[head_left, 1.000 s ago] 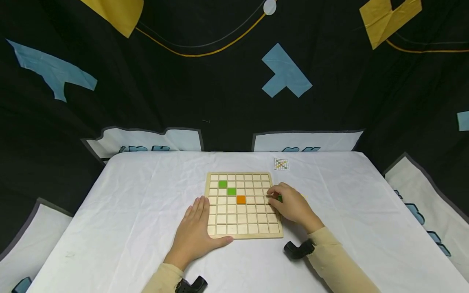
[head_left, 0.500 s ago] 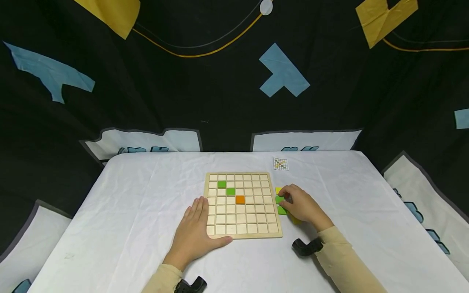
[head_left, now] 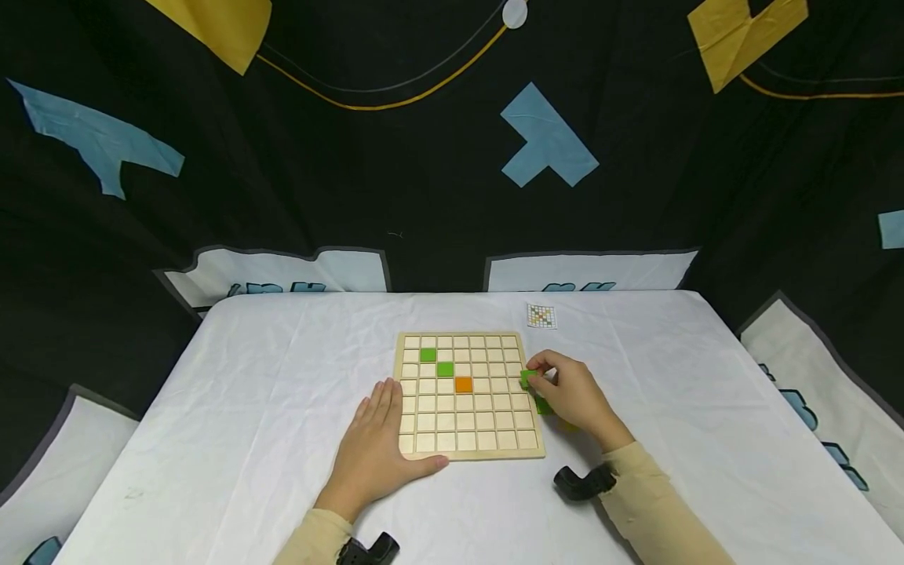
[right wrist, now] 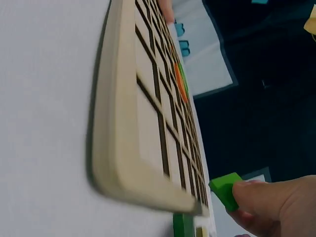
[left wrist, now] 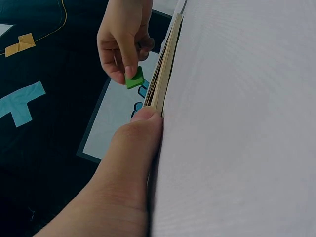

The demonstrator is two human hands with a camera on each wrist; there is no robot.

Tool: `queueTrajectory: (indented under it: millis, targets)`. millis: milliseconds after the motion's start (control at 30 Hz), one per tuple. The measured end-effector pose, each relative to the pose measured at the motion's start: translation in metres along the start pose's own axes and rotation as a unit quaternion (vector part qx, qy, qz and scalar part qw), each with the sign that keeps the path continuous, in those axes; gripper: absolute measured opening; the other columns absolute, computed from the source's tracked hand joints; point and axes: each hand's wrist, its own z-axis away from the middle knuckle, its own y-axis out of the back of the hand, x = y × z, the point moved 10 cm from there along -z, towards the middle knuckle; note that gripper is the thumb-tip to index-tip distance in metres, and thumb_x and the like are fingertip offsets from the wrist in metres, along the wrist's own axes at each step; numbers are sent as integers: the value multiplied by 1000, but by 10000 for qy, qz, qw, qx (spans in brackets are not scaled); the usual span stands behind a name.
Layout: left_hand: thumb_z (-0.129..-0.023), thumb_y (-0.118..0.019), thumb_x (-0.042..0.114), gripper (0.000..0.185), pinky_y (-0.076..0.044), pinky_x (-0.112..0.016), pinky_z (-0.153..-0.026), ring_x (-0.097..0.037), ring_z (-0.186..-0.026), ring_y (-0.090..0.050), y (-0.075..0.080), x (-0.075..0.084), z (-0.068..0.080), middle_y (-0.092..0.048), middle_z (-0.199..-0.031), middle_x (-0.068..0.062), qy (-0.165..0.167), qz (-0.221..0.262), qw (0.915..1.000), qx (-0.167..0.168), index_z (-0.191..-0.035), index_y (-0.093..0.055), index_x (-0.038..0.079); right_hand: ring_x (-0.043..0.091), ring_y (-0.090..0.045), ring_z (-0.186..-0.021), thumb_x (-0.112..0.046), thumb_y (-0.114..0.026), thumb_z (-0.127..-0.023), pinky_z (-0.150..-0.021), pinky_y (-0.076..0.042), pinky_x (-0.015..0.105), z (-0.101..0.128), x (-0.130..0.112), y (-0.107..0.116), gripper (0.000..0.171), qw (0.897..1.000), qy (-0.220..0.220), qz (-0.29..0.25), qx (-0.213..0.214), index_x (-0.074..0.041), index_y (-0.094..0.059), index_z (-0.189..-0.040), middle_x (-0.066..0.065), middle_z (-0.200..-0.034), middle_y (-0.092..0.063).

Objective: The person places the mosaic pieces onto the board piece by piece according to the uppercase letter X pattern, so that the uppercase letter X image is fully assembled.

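Note:
My right hand point(head_left: 574, 392) pinches a small green square tile point(right wrist: 226, 190) between thumb and forefinger, raised at the right edge of a wooden grid board point(head_left: 485, 454). Along the board's left and near edges lies my left hand point(head_left: 374, 447), fingers straight and thumb point(left wrist: 140, 123) against the front side. On the board sit two green tiles point(head_left: 428, 355) and an orange tile point(head_left: 463, 384) on a diagonal. Another green tile point(head_left: 543, 406) rests just right of the board, partly covered by my right hand.
A small printed card point(head_left: 541, 316) with a coloured grid pattern lies beyond the board's far right corner. A yellow piece point(head_left: 568, 426) shows under my right hand. Behind the white-covered table point(head_left: 339, 322) hangs a black curtain point(head_left: 424, 196).
My right hand first moved right to the loose tiles beside the board, then took a green tile and moved back left toward the board's edge. My left hand stayed in place.

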Motion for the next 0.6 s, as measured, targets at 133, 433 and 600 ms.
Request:
queueTrajectory:
  millis: [133, 433, 600]
  targets:
    - [-64, -55, 93, 140, -18, -48, -126, -32, -155, -15, 0, 0, 0, -17, -164, -19, 8, 2, 10000, -11, -156, -17, -5, 11, -50, -56, -19, -71, -93, -46, -44, 25, 1, -12, -10, 9, 9997, 115, -218, -67, -19, -68, -102, -3, -90, -67]
    - [-64, -54, 94, 140, -19, -48, -126, -32, -155, -15, 0, 1, 0, -17, -164, -19, 26, -12, 10000, -43, -156, -17, -5, 8, -55, -62, -21, -75, -89, -57, -45, 22, 4, -31, -41, 8, 9983, 265, -356, -383, -22, -69, -95, -9, -83, -67]
    - [-64, -54, 94, 139, -19, -49, -126, -32, -155, -15, 0, 1, 0, -17, -164, -19, 34, -28, 10000, -49, -156, -17, -5, 7, -57, -68, -21, -76, -88, -63, -47, 22, 4, -37, -49, 9, 9980, 381, -341, -370, -23, -69, -92, -13, -79, -65]
